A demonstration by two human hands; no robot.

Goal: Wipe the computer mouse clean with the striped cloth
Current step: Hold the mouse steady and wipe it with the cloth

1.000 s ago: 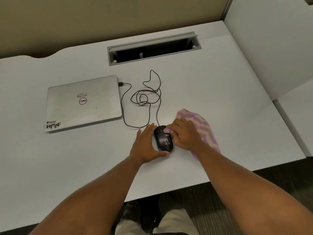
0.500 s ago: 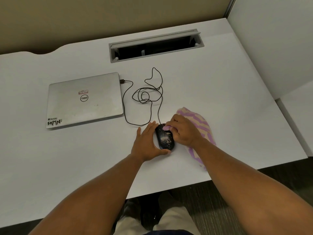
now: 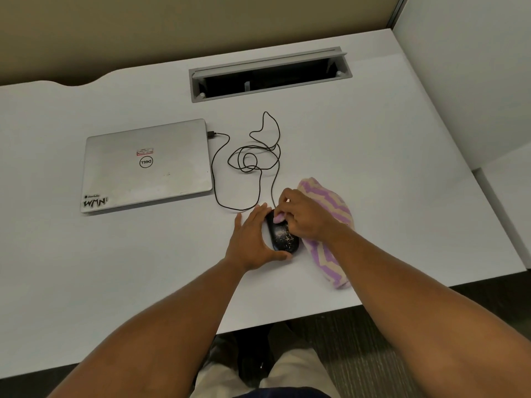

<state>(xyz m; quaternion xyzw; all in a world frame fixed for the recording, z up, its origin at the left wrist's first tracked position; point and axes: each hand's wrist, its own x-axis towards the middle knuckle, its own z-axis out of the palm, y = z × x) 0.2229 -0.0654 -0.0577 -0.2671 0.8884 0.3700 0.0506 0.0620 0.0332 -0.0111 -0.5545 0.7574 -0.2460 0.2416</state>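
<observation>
A black wired computer mouse point(image 3: 283, 238) lies on the white desk point(image 3: 373, 145), its top speckled with pale dirt. My left hand point(image 3: 253, 239) cups its left side, thumb curled around the near end. My right hand point(image 3: 304, 215) grips the purple-and-cream striped cloth point(image 3: 330, 202) and presses a bunched corner of it onto the front of the mouse. The rest of the cloth trails under my right wrist toward the desk's front edge.
A closed silver laptop point(image 3: 146, 165) lies to the left, with the looped black mouse cable point(image 3: 253, 159) plugged into its side. A grey cable slot point(image 3: 270, 74) is cut into the desk at the back. A white partition point(image 3: 465, 67) stands at the right.
My right hand with the cloth corner has shifted slightly forward along the mouse toward its front. My left hand keeps its hold on the mouse.
</observation>
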